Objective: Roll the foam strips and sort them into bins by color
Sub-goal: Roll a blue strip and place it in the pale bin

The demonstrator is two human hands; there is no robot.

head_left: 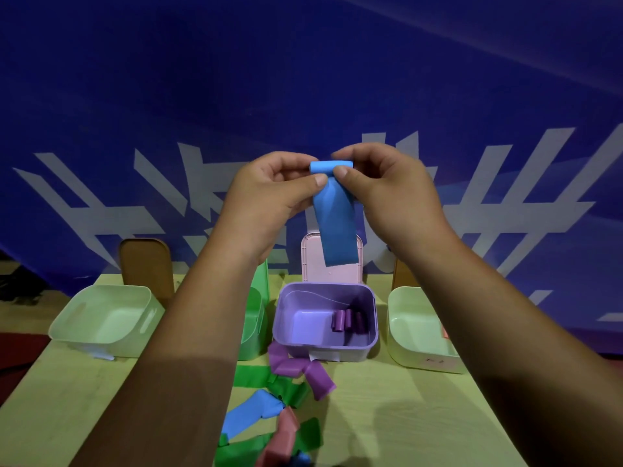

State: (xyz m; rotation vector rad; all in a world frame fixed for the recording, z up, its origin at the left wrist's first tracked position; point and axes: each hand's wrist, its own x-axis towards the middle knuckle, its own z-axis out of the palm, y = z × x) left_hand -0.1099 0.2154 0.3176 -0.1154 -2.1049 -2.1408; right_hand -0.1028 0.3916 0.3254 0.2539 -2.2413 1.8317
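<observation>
Foam strips (253,412) in blue, green, pink and purple lie loose and crumpled on the pale wooden surface (387,416), nearest us and below both hands. Farther out, under the hands, we see a round-cornered purple bin (357,353) holding small purple rolls (345,320). Pale plastic bins stand to either side. Our left hand (266,197) and right hand (387,193) pinch a blue strip (337,227). It is smooth and matte, with its top edge curled into a roll, and the rest hangs free in open air above the purple bin.
</observation>
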